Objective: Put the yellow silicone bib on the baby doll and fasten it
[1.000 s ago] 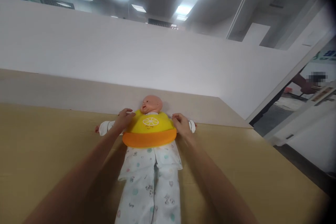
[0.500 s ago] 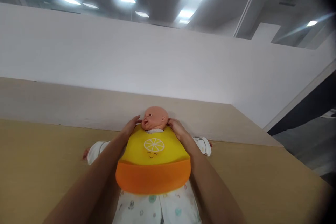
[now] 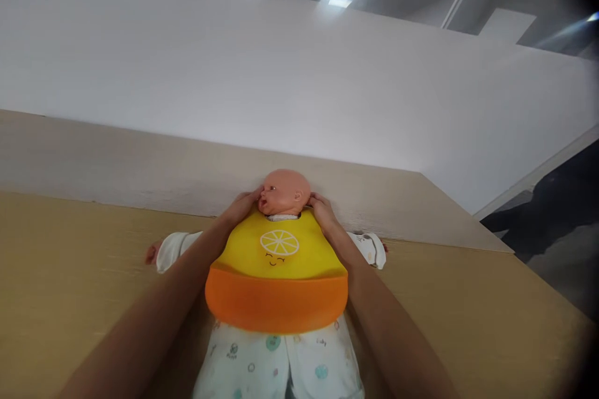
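A baby doll (image 3: 286,190) lies on its back with its head turned left, its mouth open and its arms spread. Over its chest lies a yellow bib (image 3: 281,259) with a white citrus slice and an orange catch pocket. My left hand (image 3: 244,206) is closed at the bib's upper left edge, its fingers against the doll's cheek and partly hidden. On the other side my right hand (image 3: 324,212) has its fingers curled at the bib's neck edge, behind the doll's ear. Both fingertips are tucked out of sight. White patterned clothing (image 3: 276,358) covers the doll's body.
The doll lies on a tan wooden surface (image 3: 84,280). A low pale ledge (image 3: 140,162) runs behind its head, with a white wall (image 3: 262,81) above. To the right the surface ends at an edge, and a dark figure or shape (image 3: 556,206) shows beyond.
The view has tilted down, so the ceiling shows less. The fingers of my left hand have moved in against the doll's face. My right hand stays by the neck.
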Available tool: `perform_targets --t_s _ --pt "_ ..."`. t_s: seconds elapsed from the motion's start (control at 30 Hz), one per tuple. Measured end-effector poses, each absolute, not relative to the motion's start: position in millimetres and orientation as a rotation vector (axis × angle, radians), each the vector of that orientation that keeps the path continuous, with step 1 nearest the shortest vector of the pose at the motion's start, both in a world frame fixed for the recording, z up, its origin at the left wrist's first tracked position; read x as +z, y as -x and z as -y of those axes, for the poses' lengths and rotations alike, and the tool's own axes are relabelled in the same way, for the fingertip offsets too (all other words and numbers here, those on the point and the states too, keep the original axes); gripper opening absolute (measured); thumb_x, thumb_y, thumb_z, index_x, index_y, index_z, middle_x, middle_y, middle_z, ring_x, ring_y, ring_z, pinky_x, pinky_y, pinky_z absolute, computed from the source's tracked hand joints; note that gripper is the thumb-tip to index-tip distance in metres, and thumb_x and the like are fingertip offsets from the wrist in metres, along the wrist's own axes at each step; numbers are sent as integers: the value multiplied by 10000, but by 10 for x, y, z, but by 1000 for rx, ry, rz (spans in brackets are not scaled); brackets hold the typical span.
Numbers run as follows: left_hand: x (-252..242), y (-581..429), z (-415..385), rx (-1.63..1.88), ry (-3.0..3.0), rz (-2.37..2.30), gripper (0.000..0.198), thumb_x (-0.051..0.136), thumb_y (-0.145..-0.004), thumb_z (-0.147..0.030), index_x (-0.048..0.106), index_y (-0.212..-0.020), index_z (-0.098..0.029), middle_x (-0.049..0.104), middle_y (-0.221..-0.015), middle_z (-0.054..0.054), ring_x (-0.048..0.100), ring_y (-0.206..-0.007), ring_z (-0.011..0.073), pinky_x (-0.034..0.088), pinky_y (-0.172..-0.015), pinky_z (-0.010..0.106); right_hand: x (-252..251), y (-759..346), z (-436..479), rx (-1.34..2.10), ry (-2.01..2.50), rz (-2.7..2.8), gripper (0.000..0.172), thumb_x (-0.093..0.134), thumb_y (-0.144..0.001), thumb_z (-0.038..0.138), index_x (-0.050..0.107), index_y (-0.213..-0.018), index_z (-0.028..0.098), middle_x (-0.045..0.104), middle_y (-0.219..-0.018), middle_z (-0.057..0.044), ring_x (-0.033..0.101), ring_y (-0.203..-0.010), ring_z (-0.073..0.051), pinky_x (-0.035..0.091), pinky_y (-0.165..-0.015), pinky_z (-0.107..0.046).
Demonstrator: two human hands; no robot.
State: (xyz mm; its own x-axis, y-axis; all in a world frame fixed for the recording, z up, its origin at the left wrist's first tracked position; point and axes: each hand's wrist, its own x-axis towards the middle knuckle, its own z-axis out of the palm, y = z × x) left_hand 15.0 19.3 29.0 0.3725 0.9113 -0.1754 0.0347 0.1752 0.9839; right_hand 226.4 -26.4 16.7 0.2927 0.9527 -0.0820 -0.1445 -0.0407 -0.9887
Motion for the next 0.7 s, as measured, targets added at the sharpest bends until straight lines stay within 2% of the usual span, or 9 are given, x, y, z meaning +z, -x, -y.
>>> perform_targets --t_s 0.17,0.4,0.5,0.57,0.7 --pt "284 -302 -286 805 -1318 -1016 611 651 -634 -690 733 -914 -153 761 -844 84 688 -776 260 533 -655 314 129 -2391 274 976 1330 860 338 508 -559 283 668 -826 150 713 -780 -24 601 -757 -173 454 -693 -261" --pt "349 -260 -265 827 -1512 -1005 566 586 -710 -653 727 -954 -162 744 -1020 84 657 -900 268 519 -733 315 181 -2364 324 1035 1313 873 315 502 -544 258 653 -795 145 689 -729 -9 569 -679 -151 437 -628 -244" --pt "326 -234 -284 868 -1605 -1061 489 568 -732 -598 719 -877 -156 746 -948 65 646 -861 247 502 -733 302 193 -2356 327 1073 1309 871 300 499 -544 235 648 -786 142 669 -686 -1 560 -644 -142 433 -602 -235" --pt "292 -230 -310 847 -1574 -1138 484 564 -722 -593 711 -844 -149 742 -879 54 644 -803 241 495 -680 299 182 -2360 324 1077 1308 879 293 500 -551 222 649 -791 144 660 -670 5 552 -626 -136 435 -597 -233" --pt "262 -189 -328 813 -1597 -1191 482 550 -729 -577 709 -874 -146 737 -873 51 640 -762 239 479 -633 299 123 -2382 297 1091 1311 891 288 488 -577 211 650 -807 152 675 -706 0 562 -623 -137 454 -615 -245"
